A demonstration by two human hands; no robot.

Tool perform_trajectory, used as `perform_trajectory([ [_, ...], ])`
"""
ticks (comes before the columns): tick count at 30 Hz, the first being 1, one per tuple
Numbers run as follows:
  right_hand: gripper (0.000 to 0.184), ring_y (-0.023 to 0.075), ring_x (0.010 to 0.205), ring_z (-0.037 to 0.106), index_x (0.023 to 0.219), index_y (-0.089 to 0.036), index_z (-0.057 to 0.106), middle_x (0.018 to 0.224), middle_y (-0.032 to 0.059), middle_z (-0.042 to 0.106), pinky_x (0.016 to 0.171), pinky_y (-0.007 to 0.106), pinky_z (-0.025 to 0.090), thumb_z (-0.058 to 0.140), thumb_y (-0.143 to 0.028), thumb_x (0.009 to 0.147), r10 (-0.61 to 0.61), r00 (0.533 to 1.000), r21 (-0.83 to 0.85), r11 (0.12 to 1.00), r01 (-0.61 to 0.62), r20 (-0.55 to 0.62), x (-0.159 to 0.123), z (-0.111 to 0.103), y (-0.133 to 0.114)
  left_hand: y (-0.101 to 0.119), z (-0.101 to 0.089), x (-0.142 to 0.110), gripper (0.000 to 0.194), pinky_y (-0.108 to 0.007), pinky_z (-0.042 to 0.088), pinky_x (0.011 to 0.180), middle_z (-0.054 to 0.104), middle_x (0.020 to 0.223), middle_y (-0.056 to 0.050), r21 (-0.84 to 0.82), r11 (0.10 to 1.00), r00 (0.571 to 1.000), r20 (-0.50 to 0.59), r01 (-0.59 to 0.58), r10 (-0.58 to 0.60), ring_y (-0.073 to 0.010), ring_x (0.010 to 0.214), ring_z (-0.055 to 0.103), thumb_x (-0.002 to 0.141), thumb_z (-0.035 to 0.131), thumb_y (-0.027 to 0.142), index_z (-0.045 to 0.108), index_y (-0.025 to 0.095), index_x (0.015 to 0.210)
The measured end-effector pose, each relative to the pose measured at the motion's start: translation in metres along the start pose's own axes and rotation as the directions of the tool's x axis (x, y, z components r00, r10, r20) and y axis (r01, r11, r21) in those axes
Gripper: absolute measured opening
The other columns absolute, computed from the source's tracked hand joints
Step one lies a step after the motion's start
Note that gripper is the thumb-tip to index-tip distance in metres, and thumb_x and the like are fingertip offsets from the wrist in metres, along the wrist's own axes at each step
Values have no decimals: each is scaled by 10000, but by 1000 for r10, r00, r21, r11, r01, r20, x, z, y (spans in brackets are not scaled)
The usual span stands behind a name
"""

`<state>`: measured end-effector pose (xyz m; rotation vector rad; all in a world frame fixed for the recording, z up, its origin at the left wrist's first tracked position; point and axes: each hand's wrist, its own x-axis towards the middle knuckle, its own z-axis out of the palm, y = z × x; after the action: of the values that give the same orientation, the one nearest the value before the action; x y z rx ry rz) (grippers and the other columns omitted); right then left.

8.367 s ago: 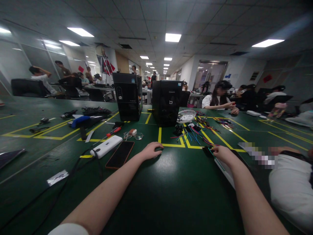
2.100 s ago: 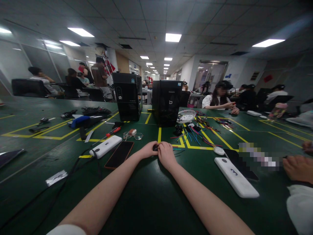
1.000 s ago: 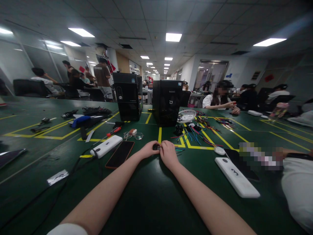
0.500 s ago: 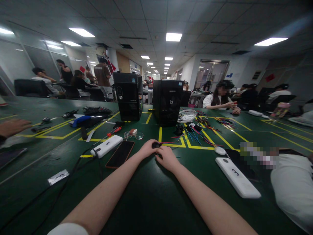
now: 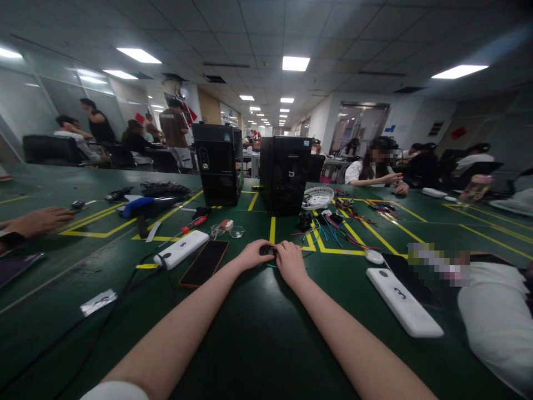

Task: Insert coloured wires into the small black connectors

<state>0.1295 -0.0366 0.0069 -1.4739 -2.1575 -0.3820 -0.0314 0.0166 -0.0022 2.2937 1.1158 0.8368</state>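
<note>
Between my two hands is a small black part (image 5: pixel 268 251), just above or on the green table (image 5: pixel 266 333); its exact kind is too small to make out. The fingers of my left hand (image 5: pixel 251 255) are closed on its left side. My right hand (image 5: pixel 290 260) is curled at its right side, fingertips pressed together against it. A short bit of green wire (image 5: pixel 271 265) shows below the part. Left of my left hand lies a phone (image 5: pixel 205 262) with an orange-brown edge. Beyond it are a white power bank (image 5: pixel 181 248) marked 8 and a pair of glasses (image 5: pixel 236 230).
Two black computer towers (image 5: pixel 219 166) stand ahead. Loose coloured wires (image 5: pixel 328 228) and a white basket (image 5: pixel 318 197) lie right of them. A red screwdriver (image 5: pixel 194 223), cables (image 5: pixel 164 189) and another power bank (image 5: pixel 403 303) are around. A co-worker's hand (image 5: pixel 41 221) reaches in from the left.
My right hand has shifted slightly up and right, from below the black part to its right side. The red wire beside it no longer shows. The co-worker's hand at left has moved rightward.
</note>
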Motion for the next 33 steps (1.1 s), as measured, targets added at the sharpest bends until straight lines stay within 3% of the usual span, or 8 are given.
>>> perform_trajectory([
  [4, 197, 200, 898, 450, 971, -188, 549, 968, 71, 546, 754, 314, 304, 459, -138, 804, 44, 999, 3, 999, -44, -10, 1, -1, 6, 2, -1, 0, 381, -341, 426, 873, 617, 1031, -73, 1, 1000, 1000, -5, 29, -29, -230, 949, 567, 686, 643, 340, 602, 170, 1025],
  [9, 155, 181, 862, 477, 946, -191, 549, 894, 48, 568, 751, 299, 310, 432, -173, 845, 25, 996, 18, 999, -26, 89, 3, 1, 14, 3, -2, 0, 399, -343, 411, 901, 612, 1070, -78, 28, 999, 999, 19, 35, -36, -234, 992, 556, 691, 644, 347, 604, 175, 1049],
  [13, 117, 177, 830, 479, 889, -181, 544, 867, 48, 570, 725, 280, 325, 435, -177, 847, 33, 996, 60, 997, -38, 85, 5, 5, 15, 2, -3, 0, 404, -337, 417, 893, 618, 1062, -72, 18, 1000, 999, 42, 20, -21, -231, 984, 564, 686, 648, 361, 607, 181, 1046],
  [20, 142, 176, 791, 469, 808, -170, 518, 823, 57, 555, 706, 278, 350, 386, -131, 844, 89, 996, 142, 986, -91, 17, 7, 13, 13, 1, -2, 3, 417, -344, 422, 875, 611, 1054, -81, 38, 999, 998, 58, 24, -26, -233, 967, 561, 683, 648, 367, 600, 169, 1047],
  [26, 160, 178, 799, 485, 825, -162, 509, 814, 62, 540, 737, 293, 371, 352, -139, 849, 172, 979, 265, 955, -137, -113, 8, 7, 17, 3, -2, 3, 424, -344, 430, 855, 612, 1043, -83, 28, 999, 998, 53, 39, -41, -242, 955, 563, 666, 664, 359, 605, 168, 1039],
  [30, 122, 166, 815, 485, 827, -174, 517, 835, 53, 538, 745, 284, 381, 397, -155, 833, -1, 997, 320, 947, 25, -75, 3, -1, 10, 0, 0, 3, 392, -346, 431, 857, 613, 1027, -81, 4, 1000, 1000, -6, 25, -25, -232, 948, 564, 675, 653, 328, 601, 157, 1024],
  [33, 78, 158, 826, 484, 791, -179, 529, 836, 43, 541, 756, 281, 381, 454, -157, 800, -181, 983, 332, 928, 171, 1, -2, -4, -1, -3, 2, 4, 344, -340, 432, 861, 611, 1008, -75, 0, 1000, 998, -64, 15, -15, -221, 949, 561, 666, 645, 246, 600, 151, 994],
])
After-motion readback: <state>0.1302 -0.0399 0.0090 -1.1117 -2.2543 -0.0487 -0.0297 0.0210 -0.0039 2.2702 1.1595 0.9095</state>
